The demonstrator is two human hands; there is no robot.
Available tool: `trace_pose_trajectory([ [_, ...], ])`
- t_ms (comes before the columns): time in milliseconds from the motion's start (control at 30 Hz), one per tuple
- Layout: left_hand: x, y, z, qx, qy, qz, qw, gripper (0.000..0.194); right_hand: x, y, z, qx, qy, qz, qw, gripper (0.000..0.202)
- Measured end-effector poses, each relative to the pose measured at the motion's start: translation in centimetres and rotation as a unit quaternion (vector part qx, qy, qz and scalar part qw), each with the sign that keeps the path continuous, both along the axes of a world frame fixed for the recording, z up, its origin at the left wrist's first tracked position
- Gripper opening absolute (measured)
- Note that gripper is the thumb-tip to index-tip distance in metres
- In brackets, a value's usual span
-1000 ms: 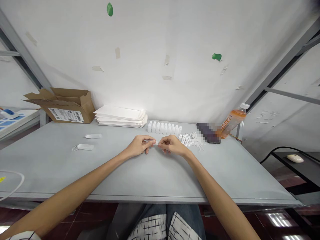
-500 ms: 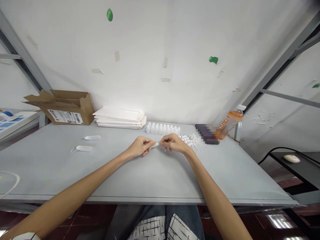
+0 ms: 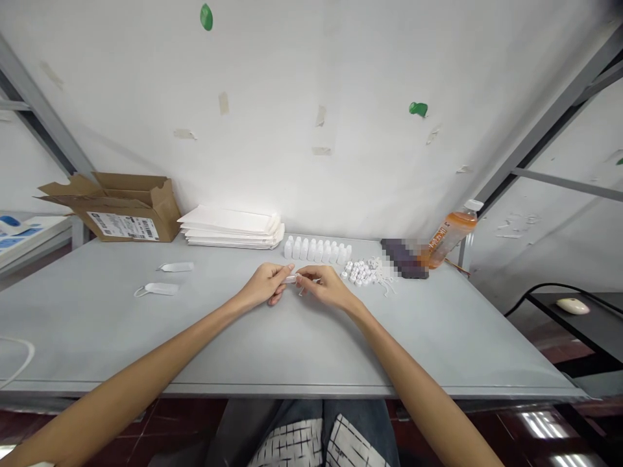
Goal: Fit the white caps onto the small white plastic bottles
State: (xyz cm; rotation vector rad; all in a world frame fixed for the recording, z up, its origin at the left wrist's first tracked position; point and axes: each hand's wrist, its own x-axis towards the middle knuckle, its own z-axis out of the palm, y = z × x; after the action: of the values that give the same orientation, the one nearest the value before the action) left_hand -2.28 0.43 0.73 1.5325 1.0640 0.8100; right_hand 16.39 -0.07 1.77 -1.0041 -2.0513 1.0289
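Head view: the right hand (image 3: 322, 285) has closed in to pinch one end of the small white bottle (image 3: 291, 279) gripped by the left hand (image 3: 265, 285) over the bench (image 3: 311, 350), well behind its front edge, suggesting fitting work there.

Your right hand (image 3: 322, 285): moved left, farther from the white caps (image 3: 359, 273) | white strand (image 3: 301, 292): visible beneath it, unlike one second ago

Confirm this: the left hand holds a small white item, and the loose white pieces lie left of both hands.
The side is wrong: the loose white pieces lie right of the right hand, as the head view shows. The left hand does hold a small white item.
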Motion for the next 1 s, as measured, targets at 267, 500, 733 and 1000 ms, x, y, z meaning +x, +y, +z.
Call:
trace_pose_trajectory([
  [267, -0.1, 0.0, 0.0, 0.031, 0.018, 0.004, 0.999, 0.049, -0.6, -0.1, -0.6, 0.014, -0.008, -0.043, 0.999, 0.02],
  [500, 0.1, -0.4, 0.2, 0.095, 0.083, -0.006, 0.992, 0.043, -0.9, -0.5, -0.9, 0.155, -0.125, -0.126, 0.972, 0.017],
  [733, 0.1, -0.5, 0.3, 0.159, 0.141, -0.02, 0.977, 0.043, -1.4, -0.9, -1.2, 0.218, -0.227, -0.147, 0.938, 0.015],
  [1000, -0.2, -0.4, 0.2, 0.184, 0.143, -0.029, 0.972, 0.043, -0.9, -0.8, -1.3, 0.26, -0.24, -0.128, 0.926, 0.019],
])
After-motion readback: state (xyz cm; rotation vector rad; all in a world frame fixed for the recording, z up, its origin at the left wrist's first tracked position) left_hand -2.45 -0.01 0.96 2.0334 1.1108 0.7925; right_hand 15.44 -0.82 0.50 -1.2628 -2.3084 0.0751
